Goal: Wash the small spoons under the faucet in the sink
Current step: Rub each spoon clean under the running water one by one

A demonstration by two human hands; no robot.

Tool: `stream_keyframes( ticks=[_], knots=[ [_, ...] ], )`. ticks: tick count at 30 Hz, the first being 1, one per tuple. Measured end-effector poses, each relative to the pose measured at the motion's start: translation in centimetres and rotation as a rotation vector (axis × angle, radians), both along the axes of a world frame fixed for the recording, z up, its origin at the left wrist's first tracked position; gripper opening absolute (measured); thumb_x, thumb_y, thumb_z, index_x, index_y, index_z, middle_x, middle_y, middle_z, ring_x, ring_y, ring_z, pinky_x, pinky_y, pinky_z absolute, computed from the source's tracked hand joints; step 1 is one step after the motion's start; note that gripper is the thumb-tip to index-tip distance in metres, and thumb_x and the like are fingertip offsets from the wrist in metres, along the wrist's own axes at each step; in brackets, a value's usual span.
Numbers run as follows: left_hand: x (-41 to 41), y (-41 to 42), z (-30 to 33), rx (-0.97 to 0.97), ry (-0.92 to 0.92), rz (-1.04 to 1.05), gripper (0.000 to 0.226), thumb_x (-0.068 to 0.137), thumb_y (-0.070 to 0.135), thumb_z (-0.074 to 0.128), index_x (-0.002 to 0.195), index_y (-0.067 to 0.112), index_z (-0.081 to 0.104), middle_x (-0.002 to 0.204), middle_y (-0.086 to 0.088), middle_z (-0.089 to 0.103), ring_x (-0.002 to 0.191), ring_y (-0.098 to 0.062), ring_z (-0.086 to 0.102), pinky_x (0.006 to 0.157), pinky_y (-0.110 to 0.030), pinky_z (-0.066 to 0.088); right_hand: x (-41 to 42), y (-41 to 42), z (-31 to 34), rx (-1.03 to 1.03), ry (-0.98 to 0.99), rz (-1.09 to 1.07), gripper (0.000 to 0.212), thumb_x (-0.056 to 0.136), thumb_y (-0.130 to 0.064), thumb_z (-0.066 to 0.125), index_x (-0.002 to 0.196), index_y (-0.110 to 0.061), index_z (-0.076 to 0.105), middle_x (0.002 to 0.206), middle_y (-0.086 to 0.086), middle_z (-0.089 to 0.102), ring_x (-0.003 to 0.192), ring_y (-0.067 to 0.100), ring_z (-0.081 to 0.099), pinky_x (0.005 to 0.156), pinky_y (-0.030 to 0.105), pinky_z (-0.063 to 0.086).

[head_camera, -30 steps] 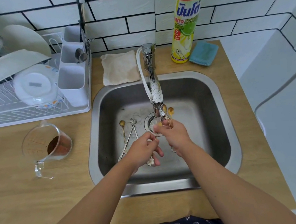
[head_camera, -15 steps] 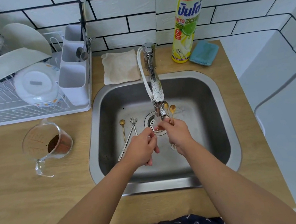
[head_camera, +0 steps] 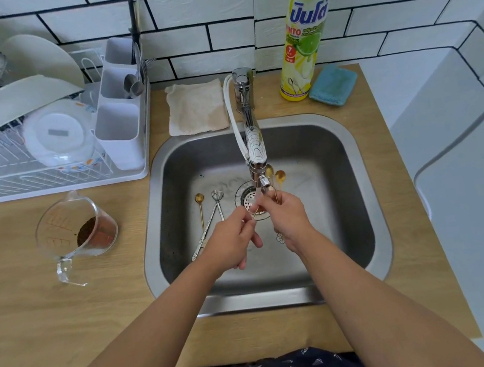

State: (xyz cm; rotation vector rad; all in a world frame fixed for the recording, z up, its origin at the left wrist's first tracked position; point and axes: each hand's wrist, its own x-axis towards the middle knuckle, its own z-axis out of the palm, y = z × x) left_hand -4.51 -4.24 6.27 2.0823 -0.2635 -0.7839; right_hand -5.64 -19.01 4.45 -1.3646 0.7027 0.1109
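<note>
Both hands are over the steel sink (head_camera: 359,197), just below the faucet (head_camera: 255,146), and water runs from its spout. My left hand (head_camera: 232,239) pinches the thin handle of a small gold spoon (head_camera: 256,211) that reaches across to my right hand (head_camera: 287,219). My right hand grips two more gold spoons (head_camera: 276,178), their bowls sticking up beside the spout; a flower-shaped handle end (head_camera: 280,237) shows under its palm. On the sink floor to the left lie another gold spoon (head_camera: 200,208) and two silver heart-bowl spoons (head_camera: 217,198).
The drain strainer (head_camera: 246,200) sits under the spout. A white dish rack (head_camera: 44,169) with bowls and a cutlery holder stands at the left, with a measuring cup (head_camera: 75,233) of brown powder before it. A cloth (head_camera: 194,107), a dish-soap bottle (head_camera: 306,32) and a blue sponge (head_camera: 332,85) line the back.
Both hands have drawn slightly up toward the spout. The flower-ended handle that hung below my left hand a second ago is out of sight.
</note>
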Motion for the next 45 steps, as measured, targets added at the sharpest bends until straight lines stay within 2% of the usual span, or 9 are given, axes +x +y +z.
stream_keyframes(
  ticks=[4,10,18,23,28,35,39,42,45],
  knots=[
    [0.0,0.1,0.5,0.016,0.035,0.007,0.013,0.107,0.032,0.038,0.099,0.025,0.047,0.083,0.009,0.076,0.032,-0.015,0.047,0.036,-0.024,0.04,0.1,-0.8,0.1,0.104,0.059,0.074,0.025,0.105,-0.034,0.054,0.098,-0.016,0.07,0.096,-0.001,0.081,0.039,0.004,0.035,0.048,0.021,0.028],
    [0.6,1.3,1.2,-0.306,0.558,0.201,0.026,0.108,0.033,0.039,0.104,0.01,0.051,0.098,-0.015,0.075,0.034,-0.012,0.036,0.035,-0.019,0.03,-0.7,-1.4,-0.4,0.358,-0.004,0.117,0.009,0.1,-0.033,0.067,0.1,-0.024,0.068,0.102,0.003,0.078,0.044,0.005,0.026,0.039,0.019,0.025],
    [0.1,1.1,0.1,-0.07,0.271,0.175,0.025,0.106,0.037,0.039,0.094,0.019,0.053,0.081,-0.006,0.056,0.048,-0.019,0.062,0.044,-0.025,0.046,-0.3,-0.5,-0.8,0.094,0.063,-0.016,0.032,0.101,-0.035,0.062,0.074,-0.024,0.075,0.09,0.003,0.081,0.039,0.004,0.031,0.039,0.021,0.028],
    [0.1,0.6,0.4,-0.173,0.396,0.214,0.026,0.107,0.036,0.038,0.098,0.016,0.053,0.08,-0.005,0.058,0.04,-0.013,0.048,0.036,-0.02,0.029,-0.9,-0.1,-1.0,0.153,-0.027,0.015,0.011,0.09,-0.023,0.078,0.091,-0.023,0.067,0.062,-0.015,0.065,0.042,-0.001,0.045,0.039,0.015,0.032],
    [0.1,0.9,0.7,-0.274,0.561,0.246,0.025,0.108,0.036,0.041,0.104,0.014,0.053,0.078,-0.005,0.058,0.04,-0.009,0.037,0.036,-0.017,0.025,-0.7,0.4,-0.8,0.094,0.005,0.031,0.013,0.094,-0.034,0.071,0.09,-0.023,0.066,0.087,-0.002,0.08,0.041,-0.002,0.049,0.041,0.015,0.033],
    [0.4,2.2,1.1,-0.367,0.714,0.294,0.022,0.107,0.032,0.044,0.1,0.014,0.054,0.079,-0.004,0.06,0.039,-0.005,0.031,0.035,-0.013,0.022,-0.9,0.1,-1.3,0.303,-0.014,0.039,0.022,0.101,-0.029,0.062,0.11,-0.011,0.069,0.103,0.008,0.08,0.039,0.006,0.026,0.038,0.02,0.025],
    [0.3,2.0,1.0,-0.363,0.701,0.273,0.022,0.107,0.033,0.043,0.1,0.015,0.053,0.077,-0.005,0.063,0.037,-0.006,0.034,0.034,-0.014,0.025,-0.9,0.6,-0.8,0.102,-0.034,0.03,0.014,0.084,-0.028,0.078,0.092,-0.016,0.073,0.094,0.001,0.081,0.051,0.0,0.055,0.049,0.017,0.038],
    [0.5,1.4,1.1,-0.326,0.637,0.245,0.024,0.108,0.036,0.041,0.098,0.016,0.051,0.076,-0.006,0.065,0.036,-0.009,0.038,0.032,-0.016,0.027,-0.6,1.0,-0.4,0.062,-0.062,-0.006,0.016,0.093,-0.031,0.072,0.079,-0.023,0.068,0.084,0.001,0.081,0.072,0.0,0.073,0.069,0.024,0.043],
    [0.8,1.5,1.3,-0.357,0.668,0.244,0.024,0.107,0.035,0.044,0.097,0.015,0.052,0.078,-0.006,0.066,0.036,-0.007,0.039,0.031,-0.014,0.027,-0.2,1.0,-0.4,0.11,-0.015,-0.071,0.02,0.1,-0.028,0.059,0.096,-0.015,0.072,0.087,0.003,0.081,0.041,0.003,0.054,0.053,0.023,0.037]
  ],
)
